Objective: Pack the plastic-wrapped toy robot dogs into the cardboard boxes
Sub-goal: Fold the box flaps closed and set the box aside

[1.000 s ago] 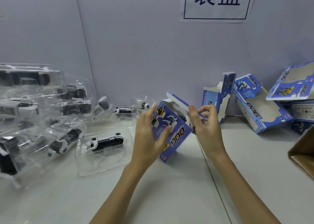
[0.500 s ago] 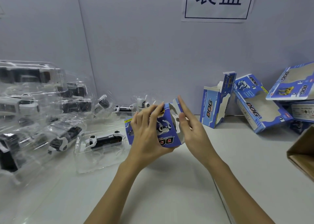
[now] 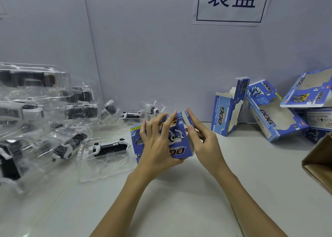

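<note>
Both hands work at one blue toy box [image 3: 179, 147], held just above the white bench [image 3: 179, 191], centre of view. Box is turned so its "DOG" lettering reads upside down.

Left hand [image 3: 158, 147]: wrapped over the printed front face, fingers spread and curved across the top edge, thumb under the lower edge. It grips the box.

Right hand [image 3: 203, 143]: at the box's right end. Forefinger straight, lying along the grey end flap [image 3: 186, 119]; remaining fingers curled in against the side. It presses the flap; whether the thumb pinches it, cannot tell.

Wrapped toy dogs: nearest one [image 3: 109, 147] lies flat on the bench just left of the box, black body and white legs in a clear tray. More are heaped [image 3: 36, 120] at far left.

Right, against the wall: one open box [image 3: 228, 116] stands upright, others [image 3: 273, 114] lie tilted beside it. A brown carton's corner [image 3: 319, 161] shows at the right edge.
</note>
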### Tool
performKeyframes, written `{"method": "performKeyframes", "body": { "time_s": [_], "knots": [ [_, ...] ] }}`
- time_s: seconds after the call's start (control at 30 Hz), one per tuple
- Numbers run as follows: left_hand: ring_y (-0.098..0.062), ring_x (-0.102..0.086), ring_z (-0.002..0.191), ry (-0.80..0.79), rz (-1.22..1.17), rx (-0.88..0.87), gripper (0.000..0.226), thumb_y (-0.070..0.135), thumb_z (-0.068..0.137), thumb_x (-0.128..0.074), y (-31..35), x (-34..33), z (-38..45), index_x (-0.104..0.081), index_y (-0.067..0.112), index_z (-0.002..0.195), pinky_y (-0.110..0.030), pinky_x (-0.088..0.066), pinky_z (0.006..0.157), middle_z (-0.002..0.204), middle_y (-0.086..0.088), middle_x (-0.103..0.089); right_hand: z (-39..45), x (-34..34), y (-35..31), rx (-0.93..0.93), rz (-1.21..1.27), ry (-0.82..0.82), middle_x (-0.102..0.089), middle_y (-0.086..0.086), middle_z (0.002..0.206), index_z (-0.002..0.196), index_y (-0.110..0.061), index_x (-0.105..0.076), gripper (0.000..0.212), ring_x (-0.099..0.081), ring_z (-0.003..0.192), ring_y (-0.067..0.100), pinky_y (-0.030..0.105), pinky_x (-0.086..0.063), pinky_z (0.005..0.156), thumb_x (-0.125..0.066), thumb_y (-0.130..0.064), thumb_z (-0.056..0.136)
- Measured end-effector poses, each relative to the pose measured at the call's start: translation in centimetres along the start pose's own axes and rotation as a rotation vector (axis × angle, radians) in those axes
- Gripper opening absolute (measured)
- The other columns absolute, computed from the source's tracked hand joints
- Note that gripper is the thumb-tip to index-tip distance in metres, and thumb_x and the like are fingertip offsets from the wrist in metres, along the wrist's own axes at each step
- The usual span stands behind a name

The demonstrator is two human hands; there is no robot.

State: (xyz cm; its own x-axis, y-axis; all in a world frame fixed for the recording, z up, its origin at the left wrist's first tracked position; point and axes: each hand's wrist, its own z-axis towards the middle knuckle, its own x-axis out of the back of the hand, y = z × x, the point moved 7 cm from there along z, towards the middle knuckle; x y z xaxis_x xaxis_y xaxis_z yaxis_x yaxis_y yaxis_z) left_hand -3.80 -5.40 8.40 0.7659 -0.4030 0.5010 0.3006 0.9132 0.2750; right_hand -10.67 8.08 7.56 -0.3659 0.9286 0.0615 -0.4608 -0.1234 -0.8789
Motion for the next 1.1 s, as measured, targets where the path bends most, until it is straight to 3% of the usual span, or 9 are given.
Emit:
{"method": "performKeyframes", "body": {
  "time_s": [0.13,0.27,0.5,0.7,0.8,0.9,1.1],
  "knots": [
    [-0.029,-0.035,0.146,-0.002,0.015,-0.008,0.117,0.051,0.063,-0.094,0.2,0.0,0.0,-0.026,0.029,0.156,-0.063,-0.016,0.123,0.153,-0.010,-0.041,0.0,0.0,0.2,0.010,-0.005,0.011,-0.072,-0.014,0.126,0.149,-0.044,-0.050,0.053,-0.070,0.118,0.016,0.035,-0.065,0.075,-0.058,-0.040,0.097],
    [-0.031,-0.036,0.147,0.003,0.026,-0.003,0.115,0.049,0.063,-0.095,0.3,0.0,-0.1,-0.028,0.030,0.154,-0.064,-0.017,0.122,0.155,-0.011,-0.040,-0.1,-0.3,0.0,0.037,0.011,0.029,-0.073,-0.013,0.123,0.144,-0.052,-0.052,0.049,-0.071,0.115,0.018,0.030,-0.064,0.074,-0.058,-0.041,0.097],
    [-0.033,-0.032,0.150,0.006,0.066,-0.065,0.097,0.052,0.064,-0.092,0.6,0.0,-0.2,-0.040,0.047,0.146,-0.063,-0.020,0.121,0.159,-0.011,-0.038,-0.2,-1.4,0.4,0.019,0.051,0.015,-0.059,-0.002,0.143,0.151,-0.051,-0.046,0.046,-0.065,0.125,0.016,0.040,-0.064,0.087,-0.045,-0.038,0.107],
    [-0.028,-0.030,0.149,0.020,0.067,-0.068,0.096,0.054,0.065,-0.091,0.1,0.3,-0.1,-0.042,0.046,0.148,-0.060,-0.024,0.120,0.161,-0.007,-0.035,-0.4,-2.3,0.3,-0.007,0.095,-0.139,-0.040,-0.013,0.155,0.159,-0.049,-0.026,0.055,-0.053,0.137,0.009,0.033,-0.061,0.091,-0.039,-0.034,0.108],
    [-0.029,-0.034,0.147,0.038,0.032,-0.038,0.090,0.059,0.068,-0.088,-0.3,0.8,0.1,-0.046,0.045,0.146,-0.060,-0.028,0.116,0.160,-0.006,-0.037,-0.6,-1.7,0.0,0.037,0.166,-0.138,-0.050,-0.016,0.152,0.157,-0.038,-0.035,0.053,-0.054,0.138,0.012,0.030,-0.061,0.089,-0.050,-0.022,0.108],
    [-0.028,-0.035,0.147,0.082,-0.052,0.034,0.084,0.063,0.069,-0.085,-0.8,1.5,0.3,-0.050,0.044,0.144,-0.058,-0.031,0.114,0.158,-0.002,-0.039,-1.0,-1.0,-0.7,0.152,0.056,-0.037,-0.055,-0.008,0.150,0.150,-0.029,-0.051,0.046,-0.056,0.137,0.019,0.039,-0.063,0.091,-0.058,-0.025,0.105],
    [-0.027,-0.037,0.146,0.082,-0.087,0.065,0.083,0.060,0.068,-0.083,-0.5,1.7,0.3,-0.050,0.045,0.142,-0.060,-0.033,0.113,0.158,-0.002,-0.039,-1.6,-1.7,-0.5,0.213,-0.006,0.062,-0.048,-0.018,0.155,0.146,-0.041,-0.051,0.044,-0.046,0.143,0.006,0.022,-0.060,0.086,-0.053,-0.032,0.103]
  ]
}}
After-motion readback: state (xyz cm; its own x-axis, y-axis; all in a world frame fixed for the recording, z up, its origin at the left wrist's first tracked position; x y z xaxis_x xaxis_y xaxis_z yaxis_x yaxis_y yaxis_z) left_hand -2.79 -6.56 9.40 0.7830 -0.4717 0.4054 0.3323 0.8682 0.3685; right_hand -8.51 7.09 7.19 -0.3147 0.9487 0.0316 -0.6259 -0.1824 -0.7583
